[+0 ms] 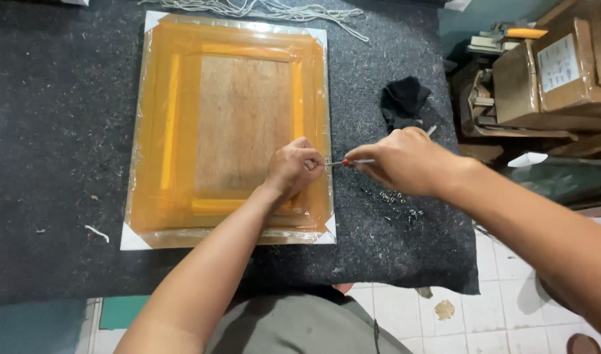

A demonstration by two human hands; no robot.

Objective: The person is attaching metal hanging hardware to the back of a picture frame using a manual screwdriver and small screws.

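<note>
A picture frame (182, 124) lies face down on the dark felt mat (58, 118), wrapped in orange-tinted clear film, with white corner guards and a brown backing board. My left hand (294, 167) rests on the frame's right rail, fingers pinched at the edge. My right hand (402, 160) grips a thin metal tool with a red tip (348, 161), pointed at the frame's right edge where the left fingers pinch. The tool's tip meets the frame's side.
Several small metal screws or hooks (395, 200) lie on the mat to the right of the frame. A black cloth (404, 98) sits beyond them. White cord (267, 10) lies at the far edge. Cardboard boxes (556, 72) stand at the right; tiled floor (444, 314) below.
</note>
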